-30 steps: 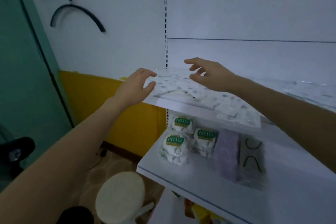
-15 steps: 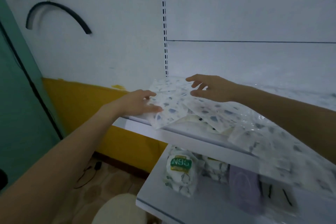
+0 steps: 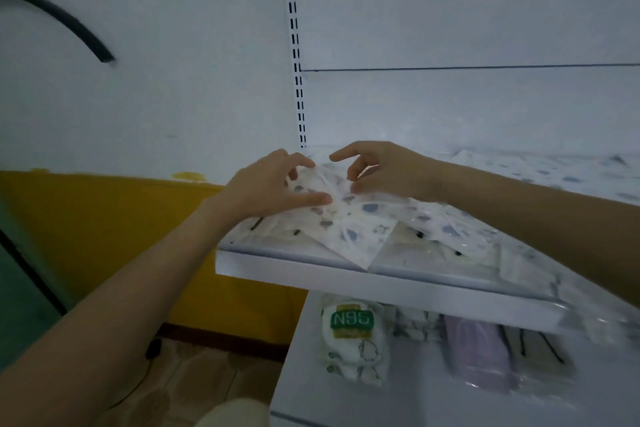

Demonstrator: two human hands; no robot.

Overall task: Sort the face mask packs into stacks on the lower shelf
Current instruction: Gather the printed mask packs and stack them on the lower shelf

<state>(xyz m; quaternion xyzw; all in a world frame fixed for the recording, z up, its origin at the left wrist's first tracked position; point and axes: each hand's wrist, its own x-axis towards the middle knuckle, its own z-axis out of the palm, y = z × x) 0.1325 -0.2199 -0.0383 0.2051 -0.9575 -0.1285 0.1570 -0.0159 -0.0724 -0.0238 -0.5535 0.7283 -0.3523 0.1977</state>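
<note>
Left hand (image 3: 273, 184) and right hand (image 3: 384, 170) pinch one patterned pack (image 3: 332, 208) at the upper shelf's (image 3: 381, 279) left end, where many lie unsorted; few sit on the lower shelf (image 3: 346, 402).

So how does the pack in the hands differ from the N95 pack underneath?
The speckled pack lies on the upper shelf, held by the left hand and right hand; the N95 pack sits untouched on the lower shelf. The speckled pack is flat with grey-blue flecks; the N95 pack bulges and bears a green label. Both are pale and plastic-wrapped.
</note>
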